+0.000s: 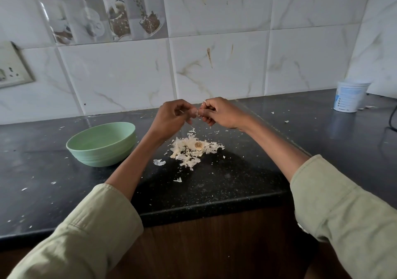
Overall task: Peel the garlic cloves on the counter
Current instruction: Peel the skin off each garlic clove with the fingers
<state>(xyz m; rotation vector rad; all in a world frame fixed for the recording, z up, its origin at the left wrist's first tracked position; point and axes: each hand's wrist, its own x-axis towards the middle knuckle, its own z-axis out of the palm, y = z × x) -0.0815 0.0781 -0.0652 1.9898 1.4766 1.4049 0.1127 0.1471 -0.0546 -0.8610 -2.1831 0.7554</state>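
Note:
Both hands are raised above the black counter (225, 184), fingertips meeting. My left hand (171, 117) and my right hand (219, 113) pinch a small garlic clove (196, 112) between them; most of the clove is hidden by the fingers. A bit of white skin (205, 101) sticks up at my right hand's fingers. Below the hands lies a pile of papery garlic skins (191, 150) with a brown root stub (198, 144) on top.
A green bowl (103, 144) stands left of the pile; its inside is not visible. A white plastic tub (350, 96) stands at the back right beside a black cable (393, 115). Loose skin flakes dot the counter. A wall socket (12, 66) is at the far left.

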